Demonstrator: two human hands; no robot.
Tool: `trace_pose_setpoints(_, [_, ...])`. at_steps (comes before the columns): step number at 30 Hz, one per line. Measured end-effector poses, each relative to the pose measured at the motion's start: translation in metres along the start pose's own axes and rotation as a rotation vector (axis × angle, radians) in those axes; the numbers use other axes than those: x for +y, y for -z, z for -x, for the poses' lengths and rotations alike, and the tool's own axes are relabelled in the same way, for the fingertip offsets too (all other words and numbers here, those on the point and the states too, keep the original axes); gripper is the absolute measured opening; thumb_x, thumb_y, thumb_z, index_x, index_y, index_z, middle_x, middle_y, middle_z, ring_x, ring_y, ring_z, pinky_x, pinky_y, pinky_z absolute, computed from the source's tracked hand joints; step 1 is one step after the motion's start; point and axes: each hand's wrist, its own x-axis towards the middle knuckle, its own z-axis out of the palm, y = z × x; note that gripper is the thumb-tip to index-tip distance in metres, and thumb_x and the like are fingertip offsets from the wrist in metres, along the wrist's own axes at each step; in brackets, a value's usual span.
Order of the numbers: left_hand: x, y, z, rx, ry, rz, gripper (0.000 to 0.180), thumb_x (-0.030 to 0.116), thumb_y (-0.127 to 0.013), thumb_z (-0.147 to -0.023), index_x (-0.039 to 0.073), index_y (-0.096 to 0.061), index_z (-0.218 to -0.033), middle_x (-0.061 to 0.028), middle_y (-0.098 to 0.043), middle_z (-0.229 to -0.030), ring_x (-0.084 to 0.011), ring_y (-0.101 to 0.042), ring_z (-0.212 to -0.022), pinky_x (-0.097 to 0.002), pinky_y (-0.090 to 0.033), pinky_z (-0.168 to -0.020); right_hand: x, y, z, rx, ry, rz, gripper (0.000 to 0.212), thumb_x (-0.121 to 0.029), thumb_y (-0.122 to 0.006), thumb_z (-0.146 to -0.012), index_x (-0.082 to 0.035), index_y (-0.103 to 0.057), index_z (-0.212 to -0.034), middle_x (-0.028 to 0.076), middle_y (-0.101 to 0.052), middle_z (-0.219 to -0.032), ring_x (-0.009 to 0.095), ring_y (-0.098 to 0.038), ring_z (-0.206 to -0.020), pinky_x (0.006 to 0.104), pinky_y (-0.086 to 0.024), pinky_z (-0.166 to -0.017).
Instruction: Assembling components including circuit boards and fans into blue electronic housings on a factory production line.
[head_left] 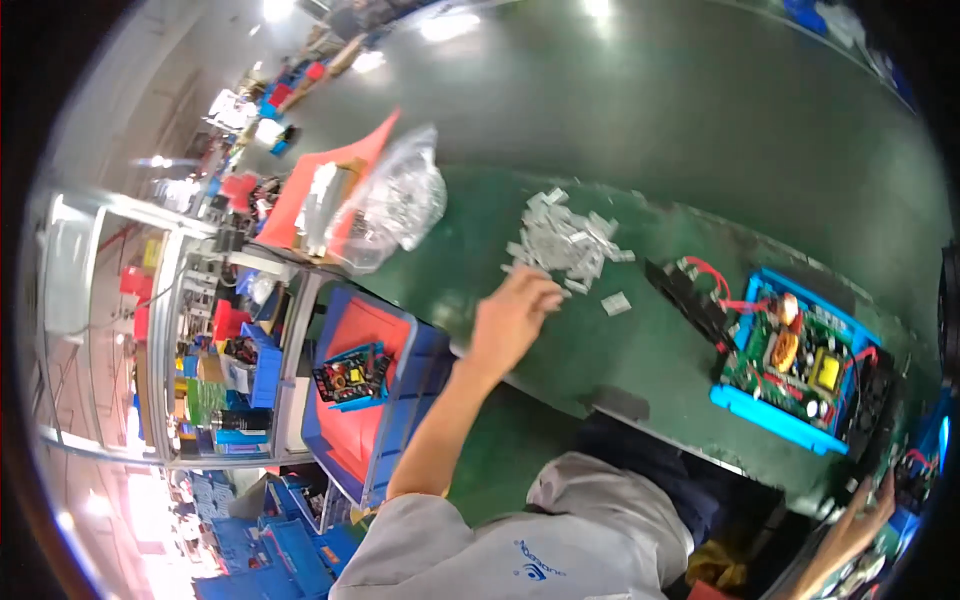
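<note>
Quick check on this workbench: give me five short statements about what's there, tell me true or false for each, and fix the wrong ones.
1. The left hand is at the near edge of the pile of small pale pieces. True.
2. The right hand is on that pile too. False: it is well away from it, at the lower right of the view.
3. The clear plastic bag is to the left of the pile. True.
4. The blue case with a circuit board inside is to the left of the pile. False: it is to the right.
5. The sheet in the blue bin is green. False: it is red.
</note>
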Motion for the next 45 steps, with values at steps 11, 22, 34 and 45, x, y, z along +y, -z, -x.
trace_pose_setpoints(11, [0.134,0.001,0.021,-0.542,0.018,0.825,0.018,0.018,-0.061,-0.101,0.002,-0.065,-0.109,-0.0102,-0.062,-0.103,-0.0204,-0.064,-0.089,-0.0318,-0.053,-0.076,-0.213,0.010,0.041,-0.663,0.220,-0.933,0.027,-0.012,-0.075,-0.091,-0.001,-0.070,-0.115,0.011,-0.068,-0.104,0.018,-0.060,-0.087,0.0322,-0.049,-0.085])
trace_pose_setpoints(22, [0.206,-0.048,0.019,-0.906,0.150,1.335,0.024,0.019,-0.048,-0.108,0.000,-0.061,-0.100,-0.0044,-0.053,-0.087,-0.0134,-0.053,-0.074,-0.0308,-0.045,-0.070,-0.186,-0.010,0.052,-0.294,0.123,-1.020,0.023,-0.018,-0.087,-0.074,-0.006,-0.068,-0.079,0.005,-0.065,-0.081,0.019,-0.059,-0.074,0.0306,-0.043,-0.064])
trace_pose_setpoints(34, [0.206,-0.063,-0.021,-0.684,0.241,1.317,0.024,0.013,-0.066,-0.098,-0.005,-0.060,-0.114,-0.0186,-0.071,-0.106,-0.0246,-0.072,-0.097,-0.0338,-0.061,-0.083,-0.173,-0.008,0.038,-0.432,-0.273,-1.000,0.014,0.001,-0.060,-0.098,0.004,-0.070,-0.107,0.007,-0.065,-0.093,0.013,-0.067,-0.082,0.0244,-0.054,-0.070])
trace_pose_setpoints(45, [0.221,-0.068,-0.020,-0.677,0.271,1.335,0.024,0.010,-0.066,-0.098,-0.007,-0.061,-0.114,-0.0171,-0.071,-0.106,-0.0210,-0.071,-0.095,-0.0342,-0.059,-0.086,-0.171,-0.013,0.037,-0.381,-0.168,-1.004,0.015,0.001,-0.061,-0.098,0.001,-0.069,-0.111,0.008,-0.066,-0.098,0.012,-0.066,-0.084,0.0236,-0.053,-0.071])
